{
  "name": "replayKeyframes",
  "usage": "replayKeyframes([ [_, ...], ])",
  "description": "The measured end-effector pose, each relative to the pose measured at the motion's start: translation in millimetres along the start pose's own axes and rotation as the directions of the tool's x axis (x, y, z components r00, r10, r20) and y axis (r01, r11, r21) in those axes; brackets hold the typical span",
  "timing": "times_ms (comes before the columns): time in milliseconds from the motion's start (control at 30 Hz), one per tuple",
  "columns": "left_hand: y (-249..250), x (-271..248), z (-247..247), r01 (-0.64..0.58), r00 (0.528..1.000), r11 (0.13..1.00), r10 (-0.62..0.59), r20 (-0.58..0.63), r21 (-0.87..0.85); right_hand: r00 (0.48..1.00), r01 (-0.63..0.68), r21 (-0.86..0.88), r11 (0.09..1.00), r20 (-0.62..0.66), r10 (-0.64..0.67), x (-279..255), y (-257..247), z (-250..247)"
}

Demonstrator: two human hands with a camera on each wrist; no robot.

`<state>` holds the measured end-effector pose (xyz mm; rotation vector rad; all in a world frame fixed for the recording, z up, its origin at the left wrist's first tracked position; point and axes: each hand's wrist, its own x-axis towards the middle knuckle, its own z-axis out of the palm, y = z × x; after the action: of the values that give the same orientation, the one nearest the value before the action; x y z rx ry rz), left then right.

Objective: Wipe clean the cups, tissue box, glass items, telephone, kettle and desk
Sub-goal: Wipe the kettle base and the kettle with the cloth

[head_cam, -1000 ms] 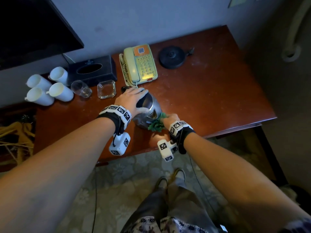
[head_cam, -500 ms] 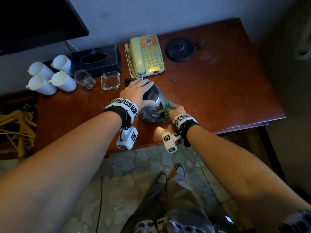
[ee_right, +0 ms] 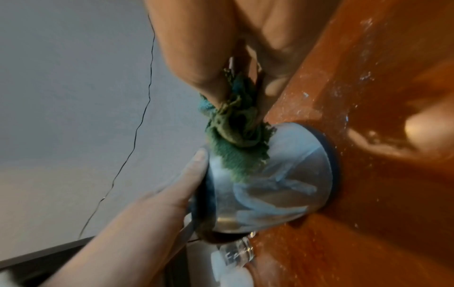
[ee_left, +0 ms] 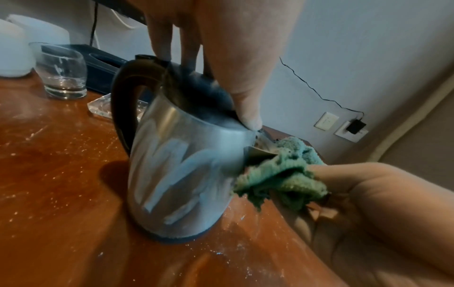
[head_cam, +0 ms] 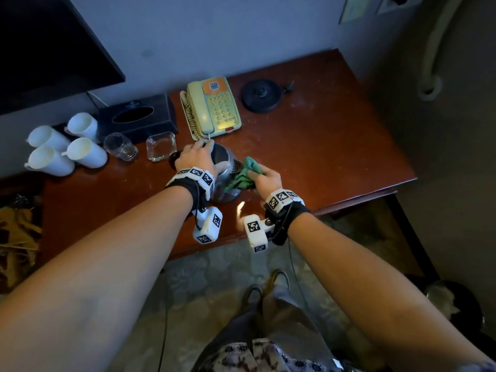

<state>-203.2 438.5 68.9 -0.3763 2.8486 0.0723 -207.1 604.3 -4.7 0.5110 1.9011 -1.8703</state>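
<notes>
A steel kettle [head_cam: 225,183] with a black handle stands near the front of the red-brown desk [head_cam: 322,157]. My left hand [head_cam: 197,157] clasps its top, thumb on the rim by the spout, fingers over the lid's far side [ee_left: 221,48]. My right hand [head_cam: 267,178] grips a bunched green cloth [head_cam: 247,173] and presses it against the kettle's right side below the spout [ee_left: 282,170]. Wipe streaks show on the kettle wall [ee_right: 270,184]. White dust specks lie on the desk around it.
Behind the kettle are a cream telephone [head_cam: 213,108], a black tissue box [head_cam: 137,119], a glass tumbler [head_cam: 120,146] and a square glass dish [head_cam: 161,146]. Several white cups [head_cam: 67,146] lie at the left. The black kettle base [head_cam: 261,95] sits back right.
My right hand has carried the cloth from the kettle's near side up and round to its right side by the spout. The left hand stays on the kettle's top.
</notes>
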Motion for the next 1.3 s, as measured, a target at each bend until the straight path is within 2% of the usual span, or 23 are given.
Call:
replayKeyframes([
  [67, 4.1, -1.6, -4.8, 0.007, 1.000, 0.999, -0.008, 0.031, 0.043, 0.998, -0.029, 0.004, 1.000, -0.062, 0.029, -0.8, -2.7, -8.2],
  [167, -1.7, 5.0, -11.1, -0.097, 0.991, 0.994, 0.092, 0.094, 0.044, 0.983, -0.074, -0.085, 0.994, -0.175, 0.058, 0.6, -0.4, -20.7],
  [300, -13.3, 12.5, -17.9, -0.221, 0.957, 0.975, 0.214, 0.193, 0.014, 0.994, 0.027, -0.139, 0.990, -0.104, -0.042, -0.5, 6.1, -10.6],
  [367, -14.2, 13.3, -18.6, -0.241, 0.959, 0.970, 0.234, 0.160, 0.020, 0.993, 0.097, -0.197, 0.976, -0.046, -0.108, -0.8, 6.5, 2.5],
  [467, -14.9, 12.8, -15.9, -0.250, 0.963, 0.968, 0.246, 0.107, 0.027, 0.987, 0.106, -0.350, 0.931, -0.079, -0.142, 10.1, 5.4, 18.0],
  [567, -17.1, 12.5, -11.8, -0.250, 0.965, 0.968, 0.247, 0.084, 0.027, 0.994, -0.019, -0.441, 0.897, -0.103, -0.029, 27.0, 11.6, 25.1],
  [667, -17.6, 12.5, -7.9, -0.236, 0.970, 0.972, 0.234, 0.071, 0.020, 0.983, -0.173, -0.412, 0.895, -0.129, 0.131, 39.2, 22.1, 27.3],
  [867, -19.1, 12.7, -4.4, -0.192, 0.979, 0.981, 0.191, 0.067, 0.017, 0.981, -0.191, -0.414, 0.890, -0.053, 0.186, 35.4, 14.3, 25.4],
  [967, -17.8, 7.6, 1.2, -0.125, 0.992, 0.992, 0.125, 0.026, 0.019, 0.988, -0.145, -0.408, 0.901, -0.006, 0.157, 24.8, 5.2, 22.0],
  [1067, -12.1, 3.9, 5.2, -0.055, 0.998, 0.998, 0.055, -0.002, 0.042, 0.995, -0.102, -0.371, 0.923, -0.016, 0.103, 15.9, -2.3, 22.0],
  [1233, -0.8, 5.5, -1.4, 0.006, 1.000, 0.995, -0.009, 0.029, 0.095, 0.990, 0.119, -0.477, 0.871, -0.007, -0.140, 1.3, -12.5, 31.1],
  [1300, 0.8, 7.6, -4.3, -0.010, 0.998, 0.992, 0.002, 0.061, 0.125, 0.984, 0.144, -0.510, 0.848, -0.013, -0.175, -0.4, -12.1, 33.8],
])
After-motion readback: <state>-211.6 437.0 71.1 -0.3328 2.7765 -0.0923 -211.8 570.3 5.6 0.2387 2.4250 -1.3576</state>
